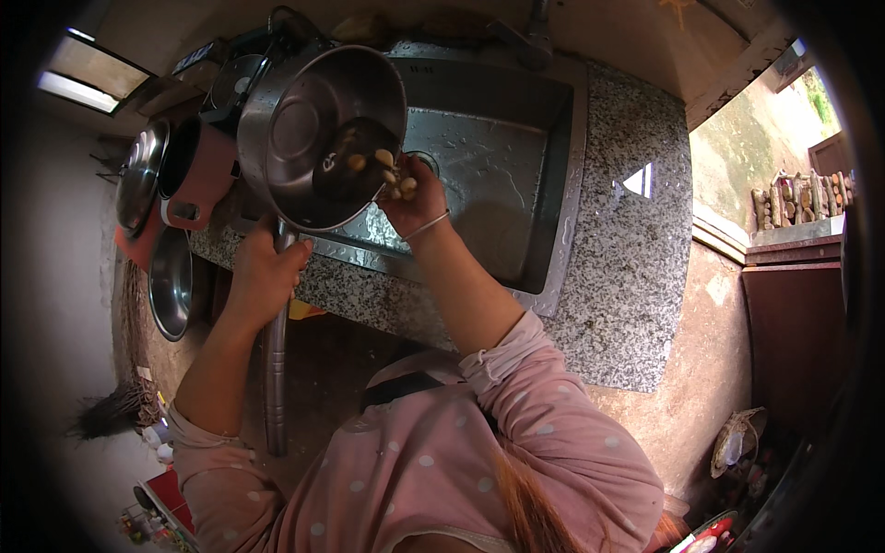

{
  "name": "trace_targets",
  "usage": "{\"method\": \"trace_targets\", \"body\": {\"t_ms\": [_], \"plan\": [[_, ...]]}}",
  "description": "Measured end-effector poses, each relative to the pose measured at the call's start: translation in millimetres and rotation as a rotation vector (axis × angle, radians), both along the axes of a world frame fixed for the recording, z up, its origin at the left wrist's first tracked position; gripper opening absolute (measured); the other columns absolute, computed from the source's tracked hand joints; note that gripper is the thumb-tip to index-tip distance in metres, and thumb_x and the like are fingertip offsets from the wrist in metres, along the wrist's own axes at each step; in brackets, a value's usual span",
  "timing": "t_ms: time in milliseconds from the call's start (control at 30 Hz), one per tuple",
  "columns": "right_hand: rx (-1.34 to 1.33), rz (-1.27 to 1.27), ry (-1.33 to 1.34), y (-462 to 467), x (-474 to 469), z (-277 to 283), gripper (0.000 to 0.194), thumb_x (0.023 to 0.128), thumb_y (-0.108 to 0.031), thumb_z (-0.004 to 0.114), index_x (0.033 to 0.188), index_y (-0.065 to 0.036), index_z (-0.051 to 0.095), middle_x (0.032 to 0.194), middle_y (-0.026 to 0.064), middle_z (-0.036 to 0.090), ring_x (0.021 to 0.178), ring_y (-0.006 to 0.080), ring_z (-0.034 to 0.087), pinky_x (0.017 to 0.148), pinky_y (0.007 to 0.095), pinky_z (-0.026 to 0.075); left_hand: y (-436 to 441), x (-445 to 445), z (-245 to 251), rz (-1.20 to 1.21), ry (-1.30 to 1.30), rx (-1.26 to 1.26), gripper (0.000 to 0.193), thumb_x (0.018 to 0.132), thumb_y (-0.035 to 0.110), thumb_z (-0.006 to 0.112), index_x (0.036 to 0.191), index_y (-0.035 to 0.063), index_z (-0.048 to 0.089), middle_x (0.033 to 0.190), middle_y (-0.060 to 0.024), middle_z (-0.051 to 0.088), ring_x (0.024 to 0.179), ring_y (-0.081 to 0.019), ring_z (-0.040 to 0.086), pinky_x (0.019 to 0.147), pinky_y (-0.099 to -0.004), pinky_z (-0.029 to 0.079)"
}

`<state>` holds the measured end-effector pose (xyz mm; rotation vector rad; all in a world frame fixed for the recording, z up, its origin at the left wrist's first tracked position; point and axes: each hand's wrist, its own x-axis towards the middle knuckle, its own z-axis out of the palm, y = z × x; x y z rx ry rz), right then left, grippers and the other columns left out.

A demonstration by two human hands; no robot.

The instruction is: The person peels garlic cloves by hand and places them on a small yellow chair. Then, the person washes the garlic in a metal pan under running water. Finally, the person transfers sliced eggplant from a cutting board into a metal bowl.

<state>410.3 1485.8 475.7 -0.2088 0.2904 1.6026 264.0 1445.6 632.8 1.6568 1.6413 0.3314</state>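
Observation:
My left hand (266, 273) grips the long metal handle (275, 373) of a deep steel pan (259, 138). The pan is tilted toward the right over the left part of a stainless steel sink (484, 159). Dark-looking water (346, 173) has gathered at its lower side, with a few pale pieces in it. Against the pan's right rim, my right hand (422, 193) is cupped around several small pale pieces that look like peeled garlic cloves (408, 185). Its fingertips are partly hidden. The sink's drain (423, 162) shows just behind this hand.
Speckled granite counter (622, 276) surrounds the wet sink, with a faucet (532, 45) at the back. Left of the pan stand a gas stove (235, 83), a reddish pot (200, 166), a metal lid (143, 176) and a steel basin (171, 283). Stacked firewood (802, 197) lies outside at right.

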Motion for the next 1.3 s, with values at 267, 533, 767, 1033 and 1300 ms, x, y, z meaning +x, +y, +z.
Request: {"method": "trace_targets", "body": {"t_ms": [267, 533, 767, 1033, 1300], "plan": [[0.093, 0.033, 0.064, -2.6, 2.1, 1.8, 0.026, 0.085, -0.024, 0.034, 0.096, -0.005, 0.048, 0.097, 0.0094, 0.052, 0.092, 0.0251, 0.049, 0.083, 0.0434, 0.039, -0.8, -4.4, -9.1, -0.129, 0.111, 0.253, 0.028, 0.071, 0.009, 0.054, 0.096, -0.0027, 0.046, 0.073, -0.0164, 0.057, 0.061, -0.0281, 0.057, 0.057, -0.0340, 0.043], [0.144, 0.033, 0.123, 0.2, 2.6, -1.9, 0.025, 0.084, -0.023, 0.036, 0.095, -0.003, 0.049, 0.094, 0.0121, 0.052, 0.092, 0.0278, 0.049, 0.086, 0.0460, 0.038, -4.4, -8.4, -13.6, -0.268, 0.218, 0.471, 0.030, 0.072, 0.009, 0.053, 0.098, -0.0018, 0.044, 0.079, -0.0206, 0.057, 0.074, -0.0358, 0.056, 0.060, -0.0375, 0.043], [0.059, -0.035, 0.168, -6.0, 8.8, -8.7, 0.021, 0.081, -0.020, 0.041, 0.088, -0.001, 0.048, 0.091, 0.0139, 0.051, 0.088, 0.0282, 0.048, 0.085, 0.0463, 0.039, 5.5, -7.1, -14.8, -0.313, 0.056, 0.680, 0.025, 0.074, 0.012, 0.053, 0.093, -0.0014, 0.045, 0.069, -0.0153, 0.056, 0.055, -0.0269, 0.056, 0.045, -0.0332, 0.041], [-0.182, -0.184, -0.068, -40.3, 75.3, -20.2, 0.021, 0.083, -0.023, 0.040, 0.087, -0.005, 0.050, 0.083, 0.0096, 0.052, 0.074, 0.0231, 0.051, 0.064, 0.0338, 0.047, 92.6, -25.9, -68.8, 0.227, -0.623, -0.610, 0.019, 0.078, 0.020, 0.050, 0.081, 0.0020, 0.048, 0.061, -0.0025, 0.049, 0.045, -0.0084, 0.044, 0.036, -0.0207, 0.037], [-0.025, -0.237, -0.091, -79.7, 93.8, -3.2, 0.016, 0.081, -0.022, 0.049, 0.086, -0.007, 0.051, 0.076, 0.0064, 0.049, 0.062, 0.0150, 0.045, 0.043, 0.0196, 0.037, 144.4, 7.3, -213.4, 0.101, -0.780, -1.036, 0.017, 0.079, 0.022, 0.046, 0.079, 0.0044, 0.044, 0.058, -0.0049, 0.051, 0.040, -0.0103, 0.045, 0.033, -0.0230, 0.040]]}}
